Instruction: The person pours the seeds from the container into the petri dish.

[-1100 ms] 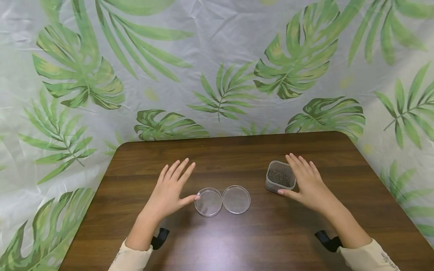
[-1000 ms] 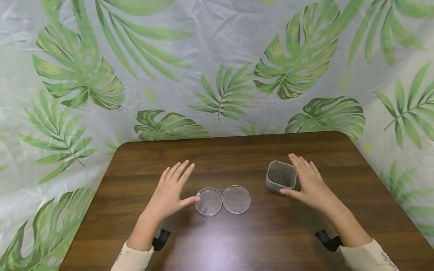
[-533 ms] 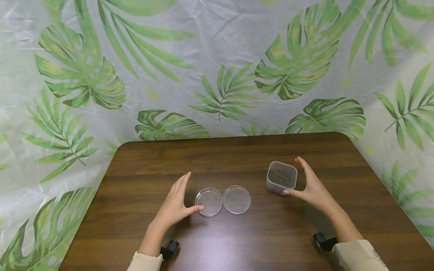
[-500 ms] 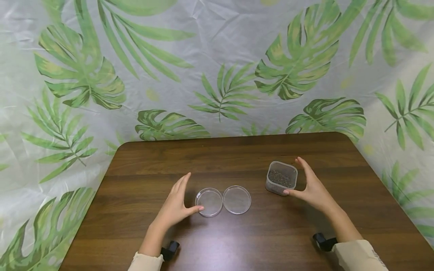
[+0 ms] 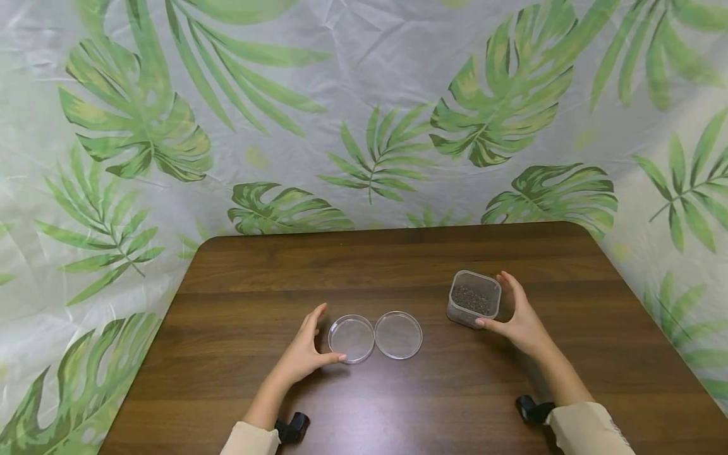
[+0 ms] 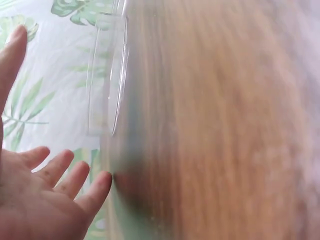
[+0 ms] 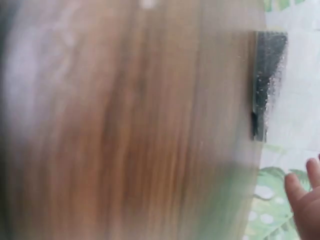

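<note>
Two shallow clear round dishes, like petri dish halves, lie side by side on the brown table: the left dish (image 5: 351,339) and the right dish (image 5: 398,335). My left hand (image 5: 304,351) stands around the left dish's near-left side, thumb tip at its near rim. In the left wrist view its fingers (image 6: 95,192) are spread, apart from the dish's clear wall (image 6: 107,75). A square clear tub (image 5: 472,316) holds dark, soil-like granules (image 5: 473,299). My right hand (image 5: 526,325) spans the tub's right side, thumb at the near wall. In the right wrist view, fingers (image 7: 295,187) sit apart from the tub (image 7: 265,85).
The wood-grain table (image 5: 273,262) has rounded far corners. Behind it hangs a pale cloth (image 5: 375,76) printed with green leaves. Black wrist mounts, left mount (image 5: 294,428) and right mount (image 5: 533,409), jut inward from below the hands.
Both hands have lowered; the left moved right and nearer the left dish, and the right hand's fingers came down beside the tub. Dishes and tub stay in place.
</note>
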Available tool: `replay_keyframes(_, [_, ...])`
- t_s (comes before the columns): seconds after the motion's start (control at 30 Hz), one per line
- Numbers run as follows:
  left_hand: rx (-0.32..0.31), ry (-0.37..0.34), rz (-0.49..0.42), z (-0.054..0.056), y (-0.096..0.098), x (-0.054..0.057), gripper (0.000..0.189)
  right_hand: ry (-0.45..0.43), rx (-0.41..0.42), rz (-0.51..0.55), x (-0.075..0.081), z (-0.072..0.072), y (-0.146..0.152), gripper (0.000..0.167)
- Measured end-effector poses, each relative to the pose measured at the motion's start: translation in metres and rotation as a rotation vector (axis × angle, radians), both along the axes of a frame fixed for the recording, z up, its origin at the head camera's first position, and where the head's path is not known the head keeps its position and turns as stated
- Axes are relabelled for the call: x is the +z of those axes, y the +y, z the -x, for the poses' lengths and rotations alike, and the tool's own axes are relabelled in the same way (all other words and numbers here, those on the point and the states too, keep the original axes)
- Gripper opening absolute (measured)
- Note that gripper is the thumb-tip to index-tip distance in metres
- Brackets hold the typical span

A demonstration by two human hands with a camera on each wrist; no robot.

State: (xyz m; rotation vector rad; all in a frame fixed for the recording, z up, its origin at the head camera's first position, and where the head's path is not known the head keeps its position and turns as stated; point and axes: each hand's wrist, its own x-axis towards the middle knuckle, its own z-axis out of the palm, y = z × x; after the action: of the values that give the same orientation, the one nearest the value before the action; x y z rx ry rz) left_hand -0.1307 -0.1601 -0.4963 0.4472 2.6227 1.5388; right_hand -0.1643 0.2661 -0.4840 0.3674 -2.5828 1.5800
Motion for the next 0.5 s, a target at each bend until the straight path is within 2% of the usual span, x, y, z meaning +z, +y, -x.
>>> replay_keyframes(0.1, [-0.045, -0.025, -0.001, 0.001, -0.001, -0.004, 0.106, -0.025, 0.010, 0.039, -0.005, 0.000, 0.000, 0.107])
replay_keyframes(0.27, [-0.101, -0.016, -0.004, 0.003, -0.005, -0.012, 0.104, -0.076, 0.030, 0.098, -0.011, 0.001, -0.001, 0.105])
replay_keyframes(0.5, [-0.083, 0.012, 0.035, 0.003, -0.007, -0.021, 0.095, -0.130, 0.020, 0.104, -0.022, 0.004, 0.000, 0.102])
